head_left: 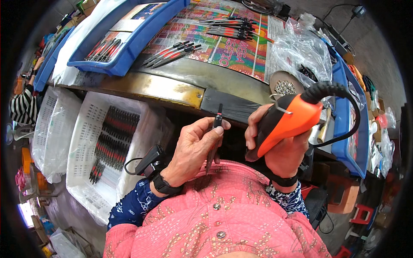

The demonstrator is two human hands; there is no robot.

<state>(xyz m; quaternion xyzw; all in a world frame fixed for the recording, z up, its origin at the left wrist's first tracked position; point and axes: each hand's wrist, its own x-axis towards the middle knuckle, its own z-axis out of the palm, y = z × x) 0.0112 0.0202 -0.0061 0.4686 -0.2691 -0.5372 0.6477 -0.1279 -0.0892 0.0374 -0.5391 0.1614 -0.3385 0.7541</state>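
Observation:
My left hand [195, 144] pinches a slim black pen-like tool [218, 120] with a small red mark, upright between thumb and fingers in front of the bench edge. What kind of tool it is I cannot make out. In my right hand [279, 150] is an orange and black corded power screwdriver [286, 122], its coiled black cord rising from the top end. The screwdriver's tip is hard to make out; it and the pen-like tool are apart. Just beyond my right hand, a round dish [275, 78] of small silver screws stands on the bench.
Bundles of red, black and grey pen-like tools [170, 55] lie on the bench [206, 69]. A blue tray [129, 64] holds more. At left, a white plastic crate [79, 159] contains rows of black and red ones. Clear plastic bags [297, 47] and another blue tray [344, 129] are at right.

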